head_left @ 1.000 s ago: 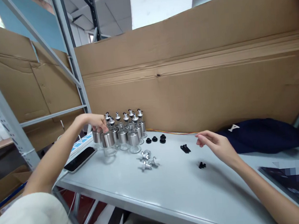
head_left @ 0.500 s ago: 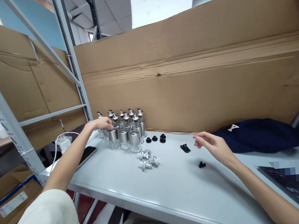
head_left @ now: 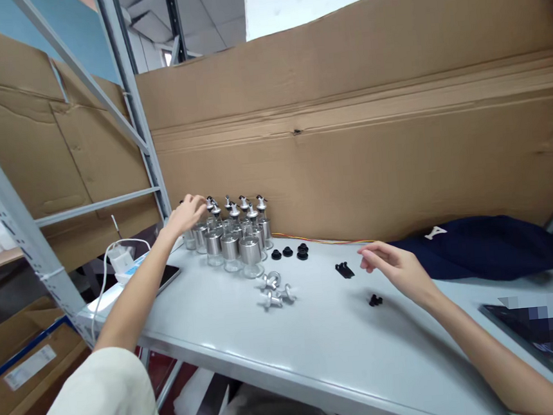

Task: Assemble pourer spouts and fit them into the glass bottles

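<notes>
My left hand (head_left: 188, 214) reaches over the back left of a group of glass bottles (head_left: 232, 249) with steel sleeves. Its fingers are bent, and the tips are partly hidden beside a pourer top (head_left: 209, 203); whether they grip anything I cannot tell. Several bottles at the back carry such metal pourers, while the front ones have bare necks. Above the table at right hovers my right hand (head_left: 398, 271), loosely curled, thumb and fingertips slightly apart, with nothing visible in it. Nearest to it lie small black flat parts (head_left: 344, 270) and tiny black pieces (head_left: 375, 300).
Silver pourer parts (head_left: 276, 289) lie mid-table. Black stoppers (head_left: 287, 252) sit right of the bottles. A dark blue cloth item (head_left: 493, 246) and a dark device (head_left: 530, 340) occupy the right. A cardboard wall (head_left: 351, 175) closes the back; a metal rack post (head_left: 147, 135) stands left.
My left hand has risen and shifted slightly left, from the nearer bottles to those at the back left. My right hand stays nearly in place. The camera view has shifted slightly.
</notes>
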A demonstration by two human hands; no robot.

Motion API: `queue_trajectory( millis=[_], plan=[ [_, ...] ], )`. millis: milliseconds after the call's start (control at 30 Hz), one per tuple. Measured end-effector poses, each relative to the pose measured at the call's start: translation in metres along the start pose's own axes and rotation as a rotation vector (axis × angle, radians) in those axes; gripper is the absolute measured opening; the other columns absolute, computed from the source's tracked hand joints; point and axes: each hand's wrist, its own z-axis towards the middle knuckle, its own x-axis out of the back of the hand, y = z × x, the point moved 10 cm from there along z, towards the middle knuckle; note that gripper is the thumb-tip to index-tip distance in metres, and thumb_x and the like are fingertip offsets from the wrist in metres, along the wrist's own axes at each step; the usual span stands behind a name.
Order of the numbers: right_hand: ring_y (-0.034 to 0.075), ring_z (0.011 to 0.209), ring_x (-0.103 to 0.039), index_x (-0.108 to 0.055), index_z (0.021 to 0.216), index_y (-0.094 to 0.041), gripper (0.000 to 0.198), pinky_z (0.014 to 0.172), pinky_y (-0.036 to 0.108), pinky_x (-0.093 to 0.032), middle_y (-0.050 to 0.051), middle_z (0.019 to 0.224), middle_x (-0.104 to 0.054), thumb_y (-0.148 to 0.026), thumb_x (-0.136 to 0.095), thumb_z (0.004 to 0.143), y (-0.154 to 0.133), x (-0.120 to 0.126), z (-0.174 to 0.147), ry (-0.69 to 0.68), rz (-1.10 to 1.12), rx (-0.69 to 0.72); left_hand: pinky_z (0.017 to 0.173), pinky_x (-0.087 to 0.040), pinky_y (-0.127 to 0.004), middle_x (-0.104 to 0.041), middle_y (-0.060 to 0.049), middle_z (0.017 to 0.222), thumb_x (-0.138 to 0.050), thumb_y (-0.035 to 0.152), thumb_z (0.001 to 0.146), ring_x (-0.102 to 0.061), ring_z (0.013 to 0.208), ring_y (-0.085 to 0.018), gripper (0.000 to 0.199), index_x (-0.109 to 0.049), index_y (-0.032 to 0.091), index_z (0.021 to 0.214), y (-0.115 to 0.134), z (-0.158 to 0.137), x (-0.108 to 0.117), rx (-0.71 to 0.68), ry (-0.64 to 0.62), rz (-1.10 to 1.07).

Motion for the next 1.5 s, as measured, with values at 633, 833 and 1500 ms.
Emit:
queue_trajectory(
  millis=[633,833,1500],
  plan=[
    [0.018,0.058,-0.059,-0.059,0.08,-0.018,0.045,0.062,0.031,-0.048,0.005,0.064,-0.064,-0.063,-0.053,0.074,0.006,-0.005,0.0,-0.025,-0.024,-0.003,0.073,-0.046,-0.032,-0.061,0.0,0.074,-0.049,0.038,0.08,-0.062,0.072,-0.021,0.019,-0.049,0.023,0.091,-0.075,-0.033,-0.03,0.313,0.273,-0.515],
    [0.018,0.06,-0.058,-0.059,0.08,-0.019,0.043,0.063,0.03,-0.047,0.005,0.065,-0.064,-0.061,-0.052,0.076,0.004,-0.006,-0.001,-0.024,-0.049,0.001,0.068,-0.049,-0.029,-0.063,-0.007,0.092,-0.007,0.048,0.093,-0.065,0.081,-0.018,0.048,-0.042,0.021,0.114,-0.112,-0.026,-0.027,0.538,0.438,-0.728],
    [0.019,0.063,-0.059,-0.059,0.083,-0.019,0.04,0.067,0.032,-0.047,0.005,0.067,-0.064,-0.059,-0.051,0.077,0.01,-0.003,0.0,-0.019,-0.061,0.008,0.069,-0.05,-0.032,-0.065,-0.012,0.091,-0.011,0.061,0.089,-0.064,0.083,-0.024,0.067,-0.058,0.014,0.099,-0.099,-0.033,-0.037,0.556,0.356,-0.814]
  ],
)
